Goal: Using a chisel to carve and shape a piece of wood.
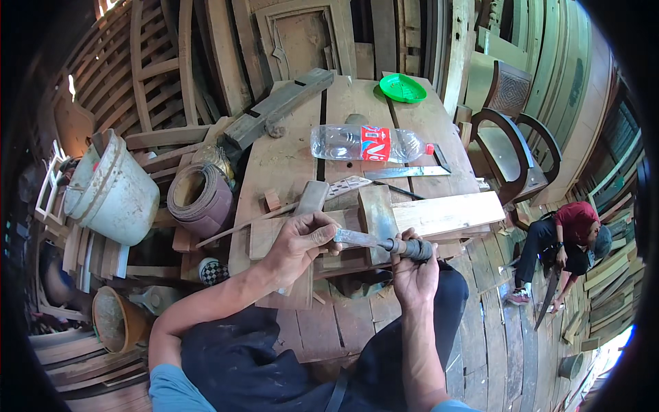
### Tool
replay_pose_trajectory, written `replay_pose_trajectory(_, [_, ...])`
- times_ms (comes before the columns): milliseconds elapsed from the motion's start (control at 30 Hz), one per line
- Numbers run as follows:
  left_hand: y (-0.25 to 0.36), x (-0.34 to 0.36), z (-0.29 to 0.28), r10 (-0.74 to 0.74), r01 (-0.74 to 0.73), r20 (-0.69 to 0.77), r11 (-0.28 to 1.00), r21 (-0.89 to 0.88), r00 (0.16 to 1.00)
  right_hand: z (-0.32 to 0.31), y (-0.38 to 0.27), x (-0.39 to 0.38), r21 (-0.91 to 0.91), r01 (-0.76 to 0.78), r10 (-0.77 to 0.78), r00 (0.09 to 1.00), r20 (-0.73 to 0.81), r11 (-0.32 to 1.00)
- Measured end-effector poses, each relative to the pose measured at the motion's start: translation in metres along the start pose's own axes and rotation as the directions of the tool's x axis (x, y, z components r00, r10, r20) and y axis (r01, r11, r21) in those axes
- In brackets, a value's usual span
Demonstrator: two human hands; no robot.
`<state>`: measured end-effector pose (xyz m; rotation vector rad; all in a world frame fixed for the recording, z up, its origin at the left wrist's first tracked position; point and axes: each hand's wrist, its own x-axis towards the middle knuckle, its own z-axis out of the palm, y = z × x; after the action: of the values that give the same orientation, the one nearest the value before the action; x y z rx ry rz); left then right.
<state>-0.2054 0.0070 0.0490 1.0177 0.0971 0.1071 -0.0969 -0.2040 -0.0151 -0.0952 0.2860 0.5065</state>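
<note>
A chisel (358,238) with a flat grey blade and a dark, wrapped-looking handle lies level between my hands above the near part of the wooden bench (281,154). My left hand (302,244) pinches the blade's end between thumb and fingers. Around the handle, the fingers of my right hand (416,276) are closed, palm turned up. Just behind the blade sits a worn block with a grey, smooth face (378,218), perhaps a sharpening stone. It rests by a pale plank (453,213). Another greyish block (313,197) lies to its left.
On the bench are a plastic bottle (343,144), a metal square (412,172), a green dish (403,88) and a dark beam (281,106). A white bucket (117,189) and a rolled abrasive sheet (206,202) stand left. At right, a person (575,230) bends with a saw (547,299).
</note>
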Motion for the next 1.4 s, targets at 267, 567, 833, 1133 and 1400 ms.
replay_pose_trajectory(267, [-0.001, -0.001, -0.001, 0.008, -0.008, 0.024, 1.0, 0.002, 1.0, 0.001, -0.001, 0.0, 0.007, 0.0, 0.0, 1.0, -0.01, 1.0])
replay_pose_trajectory(567, [-0.007, 0.002, -0.007, 0.01, -0.008, 0.1, 1.0, -0.022, 0.995, 0.004, -0.002, -0.001, 0.072, 0.01, -0.015, 0.998, 0.061, 0.997])
replay_pose_trajectory(833, [-0.02, 0.005, -0.025, 0.205, -0.163, 0.039, 0.635, 0.756, 0.978, 0.021, 0.003, -0.013, 0.328, 0.091, -0.153, 0.973, 0.171, 0.94])
replay_pose_trajectory(1133, [-0.022, -0.016, -0.063, 0.18, 0.217, -0.206, -0.043, 0.975, 0.962, 0.033, 0.003, -0.024, -0.132, 0.525, -0.342, 0.704, 0.623, 0.841])
replay_pose_trajectory(1400, [-0.016, -0.044, -0.059, 0.094, 0.025, -0.014, -0.112, 0.993, 0.995, 0.022, 0.033, -0.04, -0.281, 0.801, -0.056, 0.363, 0.93, 0.529])
